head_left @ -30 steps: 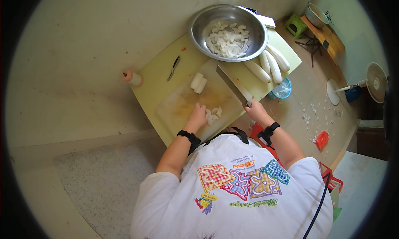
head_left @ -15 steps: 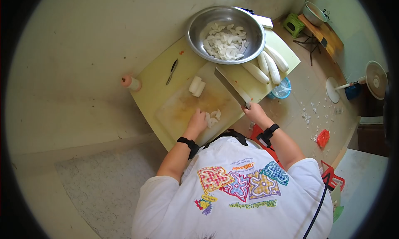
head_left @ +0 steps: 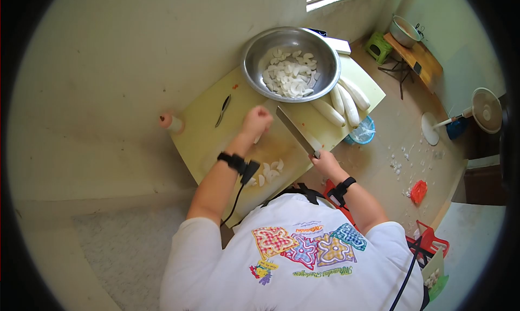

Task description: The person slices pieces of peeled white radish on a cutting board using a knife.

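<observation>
The person's right hand (head_left: 326, 162) has its grip closed round the handle of a broad knife (head_left: 295, 128), whose blade slants up and leftward along the right part of the cutting board (head_left: 284, 148), its far end near the big metal bowl (head_left: 325, 75). The left hand (head_left: 257, 120) is over the far part of the board, fingers curled; whether that grip holds anything cannot be told, though a bit of white shows just beneath it. Cut white slices (head_left: 272, 171) lie loosely on the near part of the board, and many more are heaped inside the bowl. To the right of the bowl, several whole peeled vegetables (head_left: 329, 113) lie side by side on the pale surface (head_left: 197, 119). A peeler (head_left: 222, 110) rests left of the board, with a pink-topped bottle (head_left: 171, 123) at the left edge. Beyond the right edge, lower down, is a blue basin (head_left: 356, 138) holding a clear plastic bag. A black band (head_left: 233, 162) circles each wrist.
</observation>
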`<state>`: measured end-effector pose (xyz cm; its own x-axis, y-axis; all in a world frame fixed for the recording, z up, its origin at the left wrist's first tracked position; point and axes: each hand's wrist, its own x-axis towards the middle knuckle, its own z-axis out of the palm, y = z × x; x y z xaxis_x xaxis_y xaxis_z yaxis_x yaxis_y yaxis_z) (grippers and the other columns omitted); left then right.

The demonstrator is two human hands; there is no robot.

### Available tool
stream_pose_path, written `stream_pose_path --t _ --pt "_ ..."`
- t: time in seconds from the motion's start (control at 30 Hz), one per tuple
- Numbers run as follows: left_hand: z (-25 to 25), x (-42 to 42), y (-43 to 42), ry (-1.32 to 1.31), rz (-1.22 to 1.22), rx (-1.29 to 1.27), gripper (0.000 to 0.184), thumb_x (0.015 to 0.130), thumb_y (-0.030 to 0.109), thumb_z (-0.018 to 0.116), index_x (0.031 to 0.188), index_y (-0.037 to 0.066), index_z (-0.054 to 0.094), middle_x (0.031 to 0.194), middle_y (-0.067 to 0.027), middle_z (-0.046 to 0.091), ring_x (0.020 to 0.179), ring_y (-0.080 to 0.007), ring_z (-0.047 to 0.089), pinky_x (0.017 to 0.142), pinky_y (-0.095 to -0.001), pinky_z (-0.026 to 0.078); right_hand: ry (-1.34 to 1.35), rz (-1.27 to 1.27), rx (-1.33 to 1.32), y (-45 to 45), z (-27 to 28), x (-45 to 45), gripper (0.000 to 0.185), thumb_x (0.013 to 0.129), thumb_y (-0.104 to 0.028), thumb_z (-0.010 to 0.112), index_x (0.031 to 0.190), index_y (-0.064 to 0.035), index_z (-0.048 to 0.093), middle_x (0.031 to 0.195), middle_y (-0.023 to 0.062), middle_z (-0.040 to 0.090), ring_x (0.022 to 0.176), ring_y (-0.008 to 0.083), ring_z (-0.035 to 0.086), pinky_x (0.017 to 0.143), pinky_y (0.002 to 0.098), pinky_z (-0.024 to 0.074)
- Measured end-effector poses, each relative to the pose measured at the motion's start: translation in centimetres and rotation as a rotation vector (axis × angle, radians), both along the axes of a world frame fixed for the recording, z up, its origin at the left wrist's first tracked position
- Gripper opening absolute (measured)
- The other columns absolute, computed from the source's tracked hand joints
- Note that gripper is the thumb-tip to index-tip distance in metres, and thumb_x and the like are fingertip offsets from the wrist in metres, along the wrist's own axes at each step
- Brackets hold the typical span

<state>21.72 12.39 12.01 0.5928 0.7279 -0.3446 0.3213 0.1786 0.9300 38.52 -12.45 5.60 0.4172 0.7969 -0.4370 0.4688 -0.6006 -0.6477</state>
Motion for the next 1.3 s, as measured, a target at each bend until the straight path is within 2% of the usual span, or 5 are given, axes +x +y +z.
stream_pose_path --t 0.2,0.3,0.57,0.8,1.3 --pt "9.0 7.6 3.5 -0.469 0.291 -0.088 0.070 0.083 0.020 0.072 0.142 0.002 0.037 0.142 -0.0185 0.034 0.117 -0.0288 0.050 0.096 -0.0388 0.047 -0.019 0.008 -0.025 0.1 0.8 -0.2 0.040 0.089 -0.036 0.062 0.092 0.0035 0.067 0.087 0.0284 0.066 0.084 0.0434 0.064 0.074 0.0468 0.0504" --pt "1.8 5.8 4.3 -0.229 0.366 0.340 0.068 0.086 0.023 0.070 0.141 0.000 0.038 0.141 -0.0198 0.036 0.119 -0.0306 0.050 0.101 -0.0392 0.043 -0.006 0.006 -0.010 0.0 0.9 -0.2 0.040 0.089 -0.036 0.062 0.093 0.0037 0.066 0.088 0.0285 0.066 0.084 0.0439 0.064 0.075 0.0471 0.0503" --pt "-8.9 -10.9 -7.1 0.270 0.124 0.394 0.042 0.079 0.011 0.063 0.118 -0.001 0.057 0.106 -0.0149 0.063 0.092 -0.0244 0.063 0.084 -0.0370 0.051 0.004 0.028 -0.019 0.2 0.1 0.2 0.042 0.089 -0.036 0.062 0.093 0.0053 0.066 0.086 0.0288 0.066 0.082 0.0443 0.064 0.073 0.0462 0.0504" --pt "-9.9 -15.3 -12.2 0.534 -0.290 0.713 0.039 0.070 0.012 0.065 0.109 0.005 0.065 0.102 -0.0169 0.064 0.102 -0.0359 0.057 0.092 -0.0418 0.047 -0.006 0.021 0.045 0.9 -0.4 0.7 0.040 0.089 -0.036 0.063 0.091 0.0044 0.065 0.080 0.0263 0.066 0.076 0.0410 0.065 0.069 0.0450 0.0502" --pt "-7.0 -12.4 -13.6 0.794 -0.440 0.642 0.034 0.071 0.025 0.070 0.103 0.014 0.065 0.107 -0.0075 0.063 0.109 -0.0281 0.053 0.094 -0.0463 0.039 -0.051 0.024 0.014 0.8 0.5 -1.2 0.042 0.089 -0.037 0.062 0.092 0.0054 0.064 0.081 0.0288 0.065 0.079 0.0455 0.063 0.071 0.0480 0.0499"
